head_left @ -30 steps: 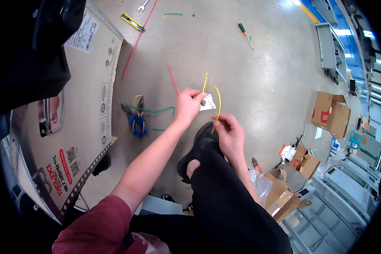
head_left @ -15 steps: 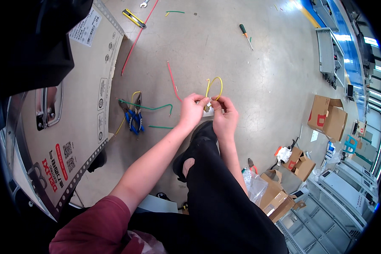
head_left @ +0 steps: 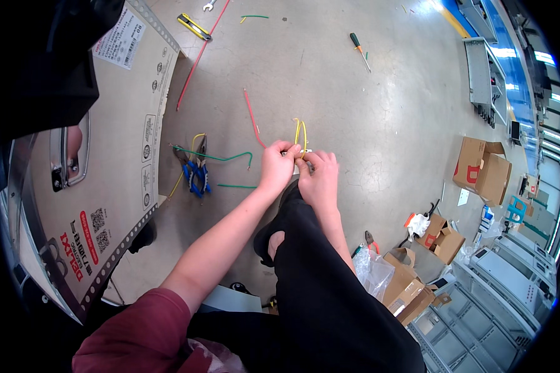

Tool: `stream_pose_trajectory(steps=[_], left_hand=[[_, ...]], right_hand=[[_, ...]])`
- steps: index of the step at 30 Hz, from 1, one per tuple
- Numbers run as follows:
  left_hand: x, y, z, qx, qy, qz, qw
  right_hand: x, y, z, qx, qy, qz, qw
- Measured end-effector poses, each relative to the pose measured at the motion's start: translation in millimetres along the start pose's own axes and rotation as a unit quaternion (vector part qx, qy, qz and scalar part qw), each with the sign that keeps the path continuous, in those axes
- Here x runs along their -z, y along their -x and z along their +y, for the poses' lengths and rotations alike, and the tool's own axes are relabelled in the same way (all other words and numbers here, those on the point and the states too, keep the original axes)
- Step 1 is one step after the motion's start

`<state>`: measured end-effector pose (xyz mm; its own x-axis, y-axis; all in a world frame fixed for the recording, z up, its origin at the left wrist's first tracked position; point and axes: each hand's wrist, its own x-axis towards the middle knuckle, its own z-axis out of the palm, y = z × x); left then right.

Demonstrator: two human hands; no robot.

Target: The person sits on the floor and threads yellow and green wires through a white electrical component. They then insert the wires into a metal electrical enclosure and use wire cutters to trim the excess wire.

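Observation:
A thin yellow wire (head_left: 305, 132), bent into a narrow loop, stands up between my two hands. My left hand (head_left: 277, 168) is closed, its thumb and fingertips pinching the wire near one side of the loop's base. On the other side, my right hand (head_left: 319, 181) is closed with thumb and forefinger on the wire. A small whitish piece shows behind the fingertips, mostly covered, so its kind is unclear. Left of my hands a red wire (head_left: 251, 115) lies on the floor, along with a bent green wire (head_left: 227, 158) and blue-handled pliers (head_left: 196, 174).
A large carton-clad cabinet (head_left: 121, 124) stands at the left. Far off on the floor lie a yellow utility knife (head_left: 194, 27) and a screwdriver (head_left: 359, 48). Cardboard boxes (head_left: 483, 172), a plastic bag (head_left: 373, 273) and red-handled pliers (head_left: 371, 241) are at the right.
My right hand has come left and closer to my left hand. The yellow wire's loop has narrowed from a wide curve and shifted slightly left.

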<state>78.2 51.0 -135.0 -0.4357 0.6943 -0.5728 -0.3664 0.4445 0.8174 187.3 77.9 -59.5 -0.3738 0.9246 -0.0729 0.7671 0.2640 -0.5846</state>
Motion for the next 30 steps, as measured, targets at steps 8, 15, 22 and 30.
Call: stream_pose_trajectory(steps=[8, 15, 22, 30], left_hand=[[6, 10, 6, -0.115, -0.115, -0.013, 0.987], [3, 13, 11, -0.132, -0.132, -0.017, 0.982], [8, 6, -1, -0.029, -0.021, -0.022, 0.999], [14, 8, -17, 0.023, 0.096, -0.046, 0.994]], right_hand=[[44, -15, -12, -0.093, -0.28, -0.072, 0.953], [41, -31, -6, -0.141, -0.285, -0.078, 0.945], [25, -21, 2, -0.168, -0.271, -0.081, 0.944], [15, -3, 6, -0.076, -0.185, -0.03, 0.979]])
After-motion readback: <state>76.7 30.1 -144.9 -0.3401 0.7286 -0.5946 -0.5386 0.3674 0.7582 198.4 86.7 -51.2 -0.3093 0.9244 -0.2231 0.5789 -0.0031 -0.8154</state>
